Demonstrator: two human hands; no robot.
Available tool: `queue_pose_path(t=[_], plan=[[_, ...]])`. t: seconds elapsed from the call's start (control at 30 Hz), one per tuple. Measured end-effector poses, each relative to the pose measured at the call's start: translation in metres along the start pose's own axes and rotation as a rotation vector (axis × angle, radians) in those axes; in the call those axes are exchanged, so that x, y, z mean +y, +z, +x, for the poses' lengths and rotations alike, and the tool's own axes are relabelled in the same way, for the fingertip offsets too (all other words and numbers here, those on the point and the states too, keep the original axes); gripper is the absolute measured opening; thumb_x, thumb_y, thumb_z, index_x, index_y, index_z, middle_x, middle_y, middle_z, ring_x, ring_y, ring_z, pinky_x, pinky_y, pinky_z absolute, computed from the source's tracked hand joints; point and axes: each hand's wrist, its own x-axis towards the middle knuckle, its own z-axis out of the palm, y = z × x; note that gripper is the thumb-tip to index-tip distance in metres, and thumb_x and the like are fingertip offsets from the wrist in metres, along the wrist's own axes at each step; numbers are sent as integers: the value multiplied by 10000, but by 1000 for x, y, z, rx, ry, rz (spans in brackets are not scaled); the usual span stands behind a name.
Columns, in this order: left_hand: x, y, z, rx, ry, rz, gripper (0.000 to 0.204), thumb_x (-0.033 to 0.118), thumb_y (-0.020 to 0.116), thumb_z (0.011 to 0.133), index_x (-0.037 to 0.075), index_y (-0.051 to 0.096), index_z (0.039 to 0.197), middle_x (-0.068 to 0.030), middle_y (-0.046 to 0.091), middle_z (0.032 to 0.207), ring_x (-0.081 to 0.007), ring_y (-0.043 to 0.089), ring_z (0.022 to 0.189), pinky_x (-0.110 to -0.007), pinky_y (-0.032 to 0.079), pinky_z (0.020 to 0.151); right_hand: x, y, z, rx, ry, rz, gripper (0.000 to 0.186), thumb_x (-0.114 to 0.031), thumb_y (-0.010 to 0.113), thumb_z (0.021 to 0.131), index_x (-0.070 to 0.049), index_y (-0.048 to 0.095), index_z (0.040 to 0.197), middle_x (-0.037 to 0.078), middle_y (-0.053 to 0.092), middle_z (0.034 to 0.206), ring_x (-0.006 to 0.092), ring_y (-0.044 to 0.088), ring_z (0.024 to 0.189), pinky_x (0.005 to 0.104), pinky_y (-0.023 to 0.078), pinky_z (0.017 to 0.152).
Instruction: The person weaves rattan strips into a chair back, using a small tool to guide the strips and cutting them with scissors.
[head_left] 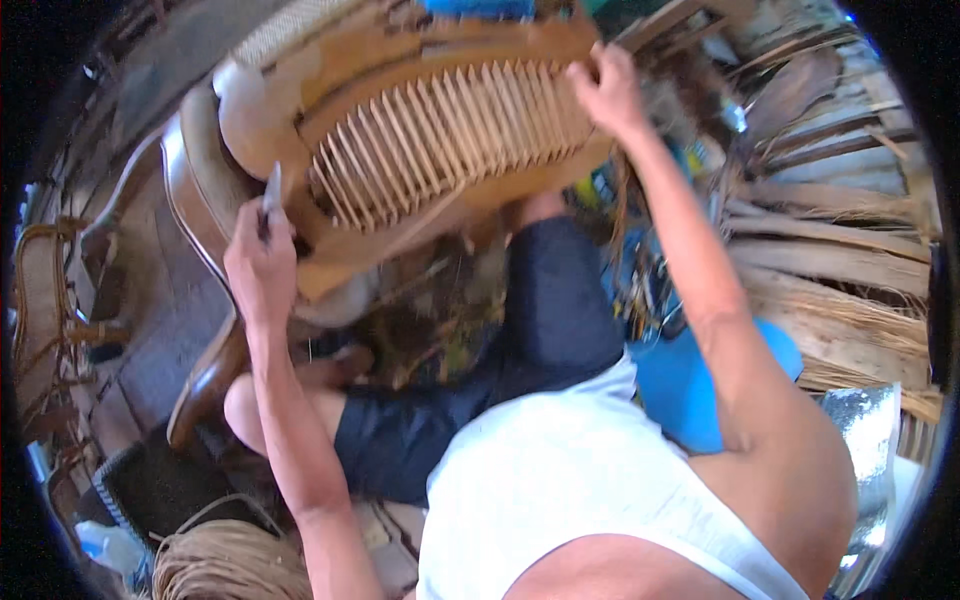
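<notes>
A wooden chair or bench frame [340, 262] lies tilted in front of me. Its oval opening is strung with a row of pale cane strands [440, 140], running side by side across it. My left hand [262, 262] is at the lower left of the frame, closed around a knife [272, 188] whose pale blade points up. At the right end of the oval is my right hand [615, 95], its thumb and fingers spread apart over the edge of the frame. I make out nothing between those fingers, though the picture is somewhat blurred.
A coil of cane [230, 562] sits at the lower left. Rough wooden planks [830, 270] are stacked on the right. A blue plastic seat [685, 385] is beside me, and a curved, polished chair leg [205, 380] stands near my left knee.
</notes>
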Motion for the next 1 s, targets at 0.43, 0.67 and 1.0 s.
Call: queue_pose_path(t=[0.43, 0.67, 1.0], plan=[[70, 3, -60, -156, -239, -160, 284, 242, 773, 961, 3, 704, 1097, -58, 703, 864, -115, 600, 735, -278, 483, 640, -114, -35, -98, -164, -303, 583, 379, -316, 744, 962, -111, 652, 1267, 91, 622, 1163, 285, 629, 1119, 413, 531, 956], [95, 68, -69, -223, 78, 149, 357, 331, 743, 984, -17, 724, 1057, -46, 737, 855, -104, 600, 726, -286, 494, 640, -117, -27, -106, -177, -354, 500, 422, -264, 775, 928, -115, 627, 1294, 98, 611, 1180, 303, 609, 1155, 433, 517, 999], [70, 116, -97, -285, -352, -181, 412, 373, 698, 1011, -14, 703, 870, 13, 481, 609, -93, 423, 608, -292, 395, 565, -108, -19, -107, -156, -332, 599, 431, -251, 787, 912, -115, 628, 1289, 110, 648, 1225, 316, 634, 1158, 446, 532, 994]])
